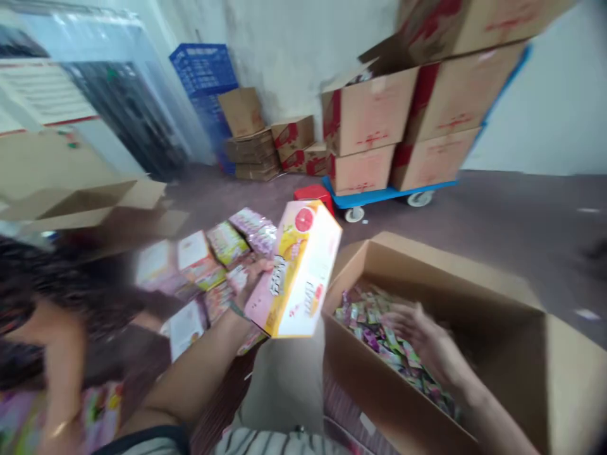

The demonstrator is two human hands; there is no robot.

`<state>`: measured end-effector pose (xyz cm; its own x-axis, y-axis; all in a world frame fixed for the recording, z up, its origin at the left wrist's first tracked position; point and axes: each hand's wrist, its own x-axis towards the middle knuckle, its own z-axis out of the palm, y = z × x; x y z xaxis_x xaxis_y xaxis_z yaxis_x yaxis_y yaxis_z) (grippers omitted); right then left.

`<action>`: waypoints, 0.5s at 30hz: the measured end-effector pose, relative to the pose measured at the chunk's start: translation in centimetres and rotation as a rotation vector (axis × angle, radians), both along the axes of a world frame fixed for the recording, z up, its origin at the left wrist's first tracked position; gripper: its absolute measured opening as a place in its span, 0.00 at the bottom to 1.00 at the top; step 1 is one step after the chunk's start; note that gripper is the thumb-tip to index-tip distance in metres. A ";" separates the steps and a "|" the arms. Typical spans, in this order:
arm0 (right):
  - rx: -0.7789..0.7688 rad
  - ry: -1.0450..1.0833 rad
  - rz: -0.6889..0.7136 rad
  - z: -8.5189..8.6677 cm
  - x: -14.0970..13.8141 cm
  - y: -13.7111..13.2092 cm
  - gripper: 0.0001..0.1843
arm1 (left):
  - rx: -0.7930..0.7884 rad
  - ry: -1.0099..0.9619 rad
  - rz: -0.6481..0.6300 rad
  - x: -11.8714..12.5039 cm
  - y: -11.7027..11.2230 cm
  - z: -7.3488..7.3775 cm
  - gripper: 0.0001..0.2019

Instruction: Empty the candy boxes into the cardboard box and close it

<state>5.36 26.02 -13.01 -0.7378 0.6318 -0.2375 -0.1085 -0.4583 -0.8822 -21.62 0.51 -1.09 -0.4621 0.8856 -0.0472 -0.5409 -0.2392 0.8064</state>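
My left hand (250, 278) grips a pink and yellow carton (298, 268), held up tilted in front of me. My right hand (420, 335) reaches into a large open cardboard box (478, 278) on the floor at my right. It rests with fingers spread over a heap of small coloured sachets (374, 328); the picture is blurred, so I cannot say whether it touches any. Several more pink and white cartons (199, 259) lie on the floor beyond my left hand.
Another person (52, 316) sits close at the left, arm bent. A blue trolley (379, 193) stacked with brown boxes (408, 114) stands ahead, with a red stool (313, 193) beside it. Blue crates (203, 69) and more boxes line the wall. An open flat box (85, 202) lies left.
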 end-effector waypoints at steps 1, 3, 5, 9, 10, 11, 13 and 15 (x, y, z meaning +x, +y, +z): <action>-0.017 0.073 0.033 0.4 -0.1 -0.8 0.42 | 0.033 -0.041 -0.172 1.2 3.5 -1.0 0.30; -0.034 0.220 0.035 0.8 0.0 -1.3 0.41 | -0.005 -0.097 -0.506 3.8 10.1 -3.4 0.30; -0.060 0.307 -0.057 0.9 0.6 -0.6 0.39 | -0.093 -0.104 -0.725 6.3 15.2 -5.6 0.31; -0.148 0.339 -0.162 0.8 2.4 2.0 0.37 | -0.122 -0.082 -0.709 9.5 20.6 -8.0 0.29; -0.158 0.346 -0.149 0.9 2.6 2.5 0.36 | -0.129 -0.084 -0.685 9.8 21.3 -8.3 0.29; -0.161 0.355 -0.140 1.1 2.7 2.9 0.34 | -0.140 -0.083 -0.664 9.9 21.9 -8.6 0.29; -0.154 0.366 -0.153 1.4 2.5 3.4 0.32 | -0.170 -0.068 -0.629 9.8 22.7 -9.1 0.28; -0.144 0.328 -0.182 1.3 2.2 4.1 0.31 | -0.176 -0.039 -0.595 9.5 23.3 -9.3 0.27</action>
